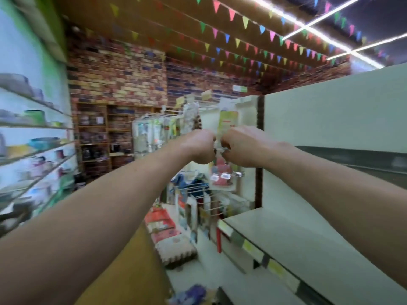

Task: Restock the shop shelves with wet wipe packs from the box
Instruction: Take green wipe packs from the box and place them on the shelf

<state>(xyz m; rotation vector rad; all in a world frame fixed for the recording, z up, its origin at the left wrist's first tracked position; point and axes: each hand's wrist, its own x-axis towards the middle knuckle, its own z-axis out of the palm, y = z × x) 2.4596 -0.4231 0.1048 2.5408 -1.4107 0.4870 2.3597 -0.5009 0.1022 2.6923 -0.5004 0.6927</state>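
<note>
- Both arms are reaching fwd at chest height; left hand (201,146) and right hand (244,147) are meeting, nearly touching, at the lower end of a pale green-and-white hanging wet wipe pack (228,123).
- Grip, left: fingers are curling tight onto the pack's bottom edge. Grip, right: same, clenched on that edge from the other side. Exact finger contact is blurred.
- Location: pack is hanging at the end panel of the pale grey-green metal shelf unit (330,119), above a red-and-white packet on a hook (221,175), apart from it.
- Orientation: pack's long axis is running vertical, top end pointing up toward the peg area, printed face toward the camera.
- Judgement on hold: two-handed pinch low down is prob. steadying a floppy pack so its hang hole is seating on the peg; whether it is already hooked cannot be told.
- Wire rack of mixed hanging goods (158,128) is standing just left of the hands.
- Supply box: not identifiable w/ certainty.
</note>
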